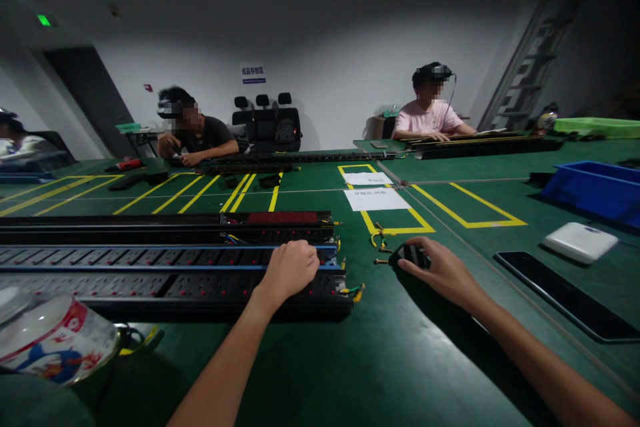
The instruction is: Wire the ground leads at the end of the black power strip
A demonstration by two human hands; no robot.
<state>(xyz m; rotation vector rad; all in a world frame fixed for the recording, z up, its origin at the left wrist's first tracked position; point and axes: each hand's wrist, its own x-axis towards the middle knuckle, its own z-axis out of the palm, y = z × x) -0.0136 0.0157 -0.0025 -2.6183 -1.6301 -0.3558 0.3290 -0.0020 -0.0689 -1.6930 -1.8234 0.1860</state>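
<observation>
My left hand is closed, its knuckles up, over the right end of a long blue-edged power strip. Its fingertips are mostly hidden. In front of it lies another long black power strip with several sockets and red dots; short yellow-green wires stick out at its end. To the right, my right hand rests low at the table with thumb and fingers curled round a dark, striped thing, which is too dim to name. Small brass-coloured bolts lie just left of those fingers.
A black phone, a white box and a blue bin stand right. White paper sheets lie ahead on the green table. A printed tub is near left. Co-workers sit across the table.
</observation>
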